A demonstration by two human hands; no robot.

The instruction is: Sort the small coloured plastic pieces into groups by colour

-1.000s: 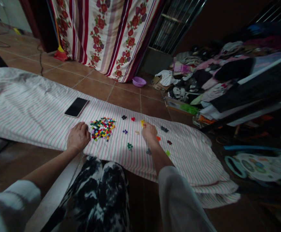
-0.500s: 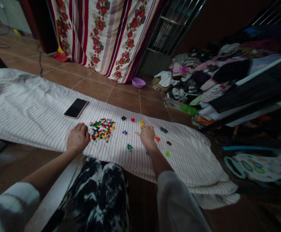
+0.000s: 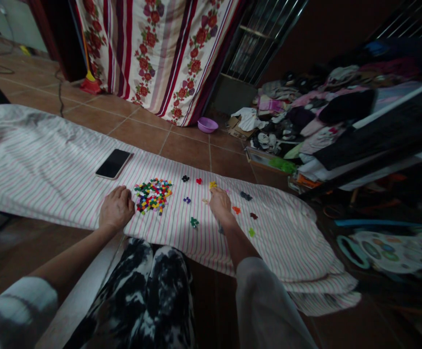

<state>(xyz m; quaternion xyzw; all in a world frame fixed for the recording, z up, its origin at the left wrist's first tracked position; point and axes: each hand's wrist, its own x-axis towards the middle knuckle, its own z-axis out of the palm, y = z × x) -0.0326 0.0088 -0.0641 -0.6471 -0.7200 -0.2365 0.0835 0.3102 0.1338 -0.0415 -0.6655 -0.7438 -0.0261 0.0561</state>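
Small mixed-colour pieces (image 3: 153,196) lie in a pile on the striped cloth (image 3: 65,160). My left hand (image 3: 117,208) rests on the cloth at the pile's left edge, its fingers curled together; anything under them is hidden. Over to the right, my right hand (image 3: 220,202) has its fingertips pressed together at the yellow pieces (image 3: 212,185); whether a piece is between them is too small to tell. Around it lie small single-colour groups: black (image 3: 185,179), red (image 3: 198,181), purple (image 3: 187,199), green (image 3: 194,222), orange (image 3: 236,210), brown (image 3: 253,215), lime (image 3: 252,232) and dark grey (image 3: 246,196).
A phone (image 3: 114,164) lies on the cloth behind my left hand. Beyond the cloth, a purple basin (image 3: 207,125) stands on the tiled floor near a floral curtain (image 3: 148,53). Heaped clothes (image 3: 305,111) fill the back right.
My right hand has shifted very slightly to the left beside the yellow pieces. My left hand keeps its place by the pile.
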